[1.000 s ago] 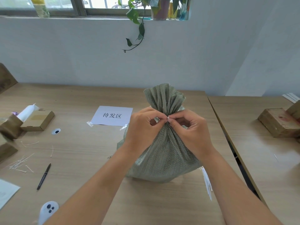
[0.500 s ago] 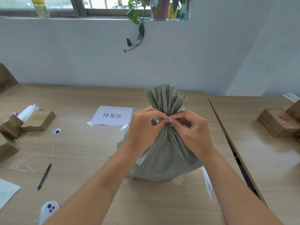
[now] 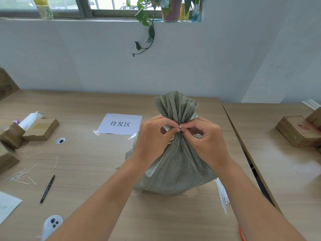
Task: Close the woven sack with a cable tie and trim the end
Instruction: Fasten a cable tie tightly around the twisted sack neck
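Nothing has visibly moved: both hands stay at the neck of the sack (image 3: 175, 164), which stands mid-worktop (image 3: 86, 159), left hand (image 3: 152, 136) and right hand (image 3: 206, 138) with fingers pinched narrow on the white tie (image 3: 180, 126). If the grip slackens, the gathered neck could spring open or the tie slip off. The paper (image 3: 119, 124) behind reads "待发区".

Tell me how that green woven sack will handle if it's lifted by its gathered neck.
The woven sack will probably sag rather than hold shape: its cloth pleats and creases where both hands pinch the neck. It bulges low and sits broad on the table, so the contents likely give it some weight. It seems unlikely to tip.
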